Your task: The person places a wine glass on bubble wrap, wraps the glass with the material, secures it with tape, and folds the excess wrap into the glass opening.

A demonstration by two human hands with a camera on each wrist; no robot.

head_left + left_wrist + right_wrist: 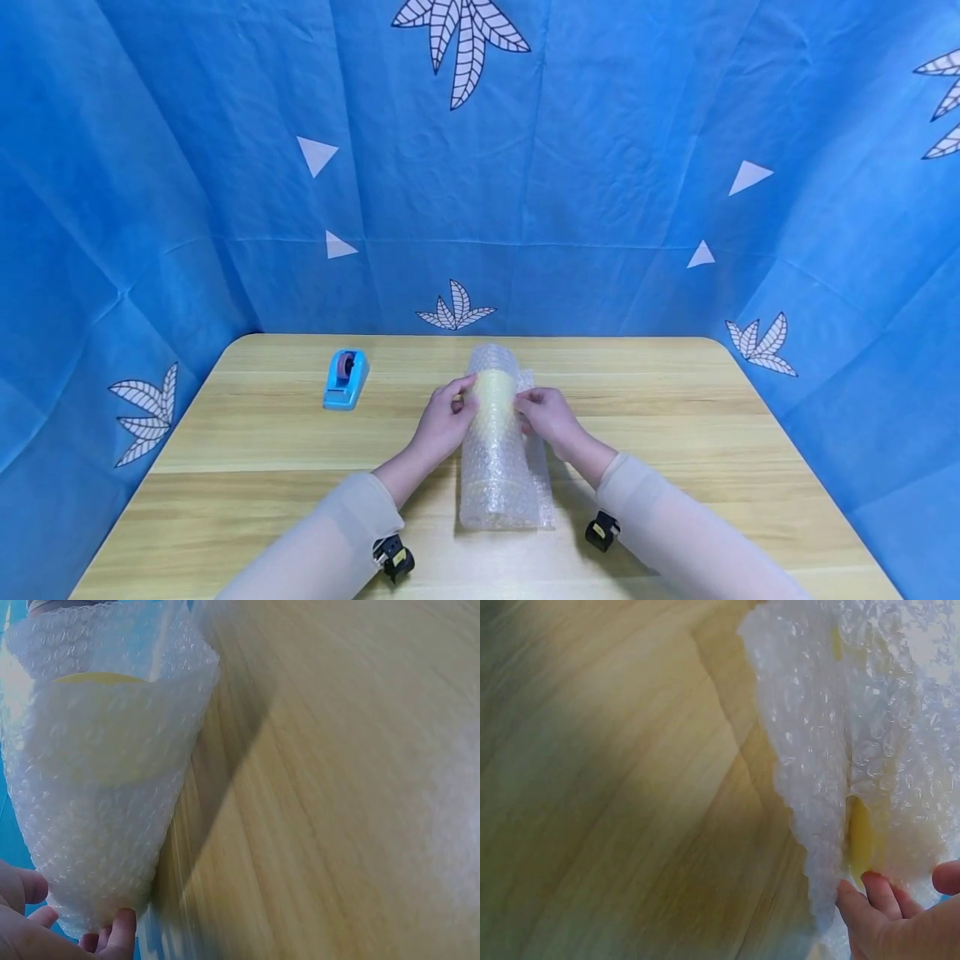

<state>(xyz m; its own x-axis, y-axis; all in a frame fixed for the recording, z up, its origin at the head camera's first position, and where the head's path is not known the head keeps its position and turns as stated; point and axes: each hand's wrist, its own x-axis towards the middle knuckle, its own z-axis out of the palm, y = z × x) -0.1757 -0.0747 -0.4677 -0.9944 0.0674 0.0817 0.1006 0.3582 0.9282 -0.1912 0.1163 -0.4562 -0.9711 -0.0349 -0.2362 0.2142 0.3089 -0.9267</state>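
A long roll of clear bubble wrap lies on the table, pointing away from me, with something yellow showing through its layers. The yellow thing's kind is hidden by the wrap, though a bare yellow edge peeks out in the right wrist view. My left hand grips the roll's left side, its fingers at the wrap in the left wrist view. On the opposite side my right hand holds the wrap with curled fingers, beside a loose flap along the roll's right edge.
A blue tape dispenser stands on the wooden table, left of the roll and toward the back. Blue curtains with leaf and triangle prints hang behind the table and at both sides.
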